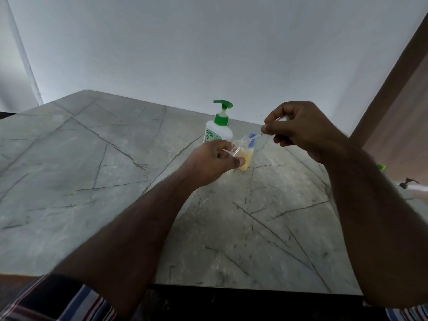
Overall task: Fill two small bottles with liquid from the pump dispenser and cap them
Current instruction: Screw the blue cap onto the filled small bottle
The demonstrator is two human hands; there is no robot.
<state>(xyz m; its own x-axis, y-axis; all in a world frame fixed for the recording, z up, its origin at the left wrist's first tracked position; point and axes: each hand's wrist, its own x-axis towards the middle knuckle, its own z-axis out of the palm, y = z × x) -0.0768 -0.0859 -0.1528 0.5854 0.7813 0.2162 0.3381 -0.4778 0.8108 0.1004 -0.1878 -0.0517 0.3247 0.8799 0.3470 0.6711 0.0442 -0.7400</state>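
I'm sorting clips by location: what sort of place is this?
Probably a plain room at home: a grey marble-patterned tabletop against a bare white wall, with a white pump dispenser with a green head on it.

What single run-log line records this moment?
left hand: grips small bottle, yellow liquid inside | right hand: pinches cap above | pump dispenser: behind

Single head-worn view, forward and down, seemingly near the table [115, 158]
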